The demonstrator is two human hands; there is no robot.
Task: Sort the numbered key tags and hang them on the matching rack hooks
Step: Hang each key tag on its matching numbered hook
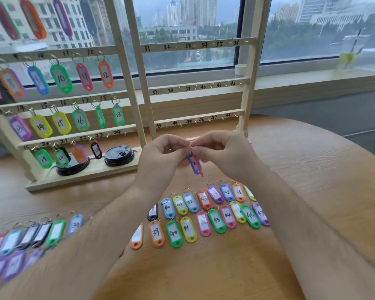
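My left hand (160,152) and my right hand (221,150) meet above the table, both pinching a small metal ring. From it hang a blue key tag (194,164) and a red tag (200,167) seen edge-on. The left wooden rack (126,87) holds coloured tags numbered up to 22. The right rack (247,83) has numbered hooks 31 to 48, all bare. Several loose numbered tags (204,215) lie in two rows on the table under my forearms, and more tags (30,237) lie at the lower left.
Two black round lids (119,155) sit on the left rack's base. A white cup (239,69) and a drink cup with a straw (349,55) stand on the window sill. The round wooden table's edge (333,135) curves away at right.
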